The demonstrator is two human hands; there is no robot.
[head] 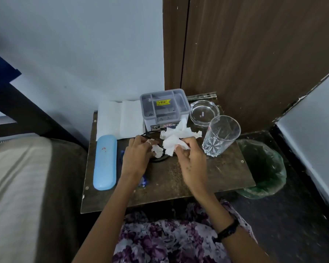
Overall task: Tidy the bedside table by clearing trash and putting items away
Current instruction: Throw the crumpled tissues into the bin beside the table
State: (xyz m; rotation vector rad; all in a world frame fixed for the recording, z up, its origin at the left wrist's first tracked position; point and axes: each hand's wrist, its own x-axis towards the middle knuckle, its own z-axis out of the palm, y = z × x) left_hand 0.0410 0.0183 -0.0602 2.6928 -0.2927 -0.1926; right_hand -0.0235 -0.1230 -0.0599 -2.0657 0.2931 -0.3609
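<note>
On the dark wooden bedside table point(207, 179), my right hand point(191, 160) pinches a large crumpled white tissue point(176, 138) in front of the grey organiser box point(164, 109). My left hand point(137, 154) grips a small white tissue wad point(157, 150). Black spectacles point(160, 160) lie under both hands, mostly hidden. A blue wrapper point(143, 182) peeks out beneath my left wrist.
A light blue spectacle case point(104, 162) lies at the table's left. Flat white napkins point(120, 119) sit at the back left. A glass ashtray point(204, 112) and a tall tumbler point(220, 134) stand at the right. A green-lined bin point(264, 171) is on the floor beside the table. A bed lies left.
</note>
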